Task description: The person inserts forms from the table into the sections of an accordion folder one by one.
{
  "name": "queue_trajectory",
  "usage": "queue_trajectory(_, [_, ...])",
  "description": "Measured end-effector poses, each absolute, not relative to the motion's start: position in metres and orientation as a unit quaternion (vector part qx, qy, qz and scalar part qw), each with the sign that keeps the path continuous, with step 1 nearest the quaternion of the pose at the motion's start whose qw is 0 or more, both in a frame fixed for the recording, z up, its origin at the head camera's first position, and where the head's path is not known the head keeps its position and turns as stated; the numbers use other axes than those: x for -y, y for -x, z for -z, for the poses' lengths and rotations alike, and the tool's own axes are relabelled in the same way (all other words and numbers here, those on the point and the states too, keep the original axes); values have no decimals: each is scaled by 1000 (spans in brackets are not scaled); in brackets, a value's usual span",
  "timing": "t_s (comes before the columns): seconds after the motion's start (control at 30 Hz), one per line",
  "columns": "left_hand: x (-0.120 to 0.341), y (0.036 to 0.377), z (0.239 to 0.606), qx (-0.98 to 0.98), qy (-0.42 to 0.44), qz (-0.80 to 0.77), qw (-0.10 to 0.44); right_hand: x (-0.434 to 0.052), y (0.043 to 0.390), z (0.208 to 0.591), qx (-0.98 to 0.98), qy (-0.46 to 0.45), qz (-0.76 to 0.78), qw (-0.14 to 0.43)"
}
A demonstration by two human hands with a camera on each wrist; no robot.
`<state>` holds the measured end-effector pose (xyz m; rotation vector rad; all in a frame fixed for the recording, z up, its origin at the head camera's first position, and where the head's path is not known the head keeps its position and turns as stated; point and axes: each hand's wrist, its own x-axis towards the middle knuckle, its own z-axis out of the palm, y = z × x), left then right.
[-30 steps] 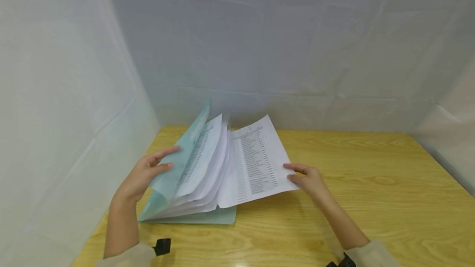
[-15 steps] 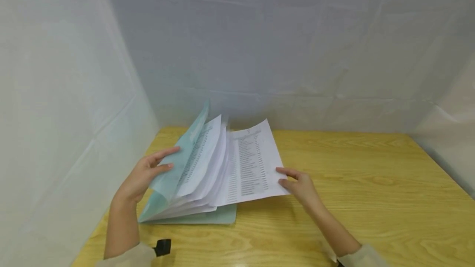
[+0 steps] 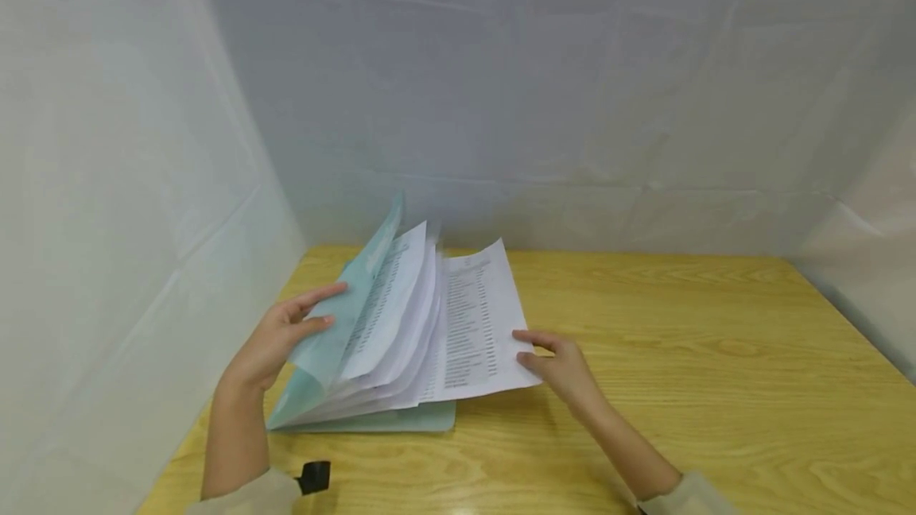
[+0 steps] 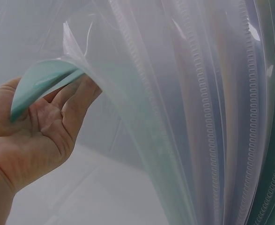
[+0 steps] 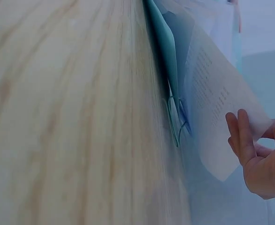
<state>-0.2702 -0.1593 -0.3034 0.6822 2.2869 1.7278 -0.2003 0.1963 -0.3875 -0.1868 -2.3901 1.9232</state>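
A teal display book [image 3: 347,316] with clear pockets stands part open at the left of the table. My left hand [image 3: 275,340] grips its raised front cover, which bends over the palm in the left wrist view. Several clear pockets [image 4: 198,84] with punched-looking edge strips fan out beside that hand, and white printed pages show inside. My right hand [image 3: 565,372] pinches the right edge of a printed sheet [image 3: 475,324] between thumb and fingers. The sheet's left side goes in among the pockets and is hidden there. The back cover [image 3: 408,418] lies on the table.
The wooden table [image 3: 716,356] extends to the right. White sheeting [image 3: 544,102] rises behind it and along both sides. In the right wrist view, a thin teal loop [image 5: 174,124] sticks out at the book's edge, close to the tabletop.
My right hand has moved left and slightly nearer, carrying the printed sheet farther in among the pockets. My left hand and the raised cover have stayed almost still.
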Motion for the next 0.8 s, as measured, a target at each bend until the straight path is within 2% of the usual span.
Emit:
queue_trajectory(0.47, [160,270,302,-773,-235,-581,92,-188,202,388,755,39,-654,-11])
queue_trajectory(0.8, [158,268,301,-775,-230,-582,91,-203,227,397,726,57,-683,-49])
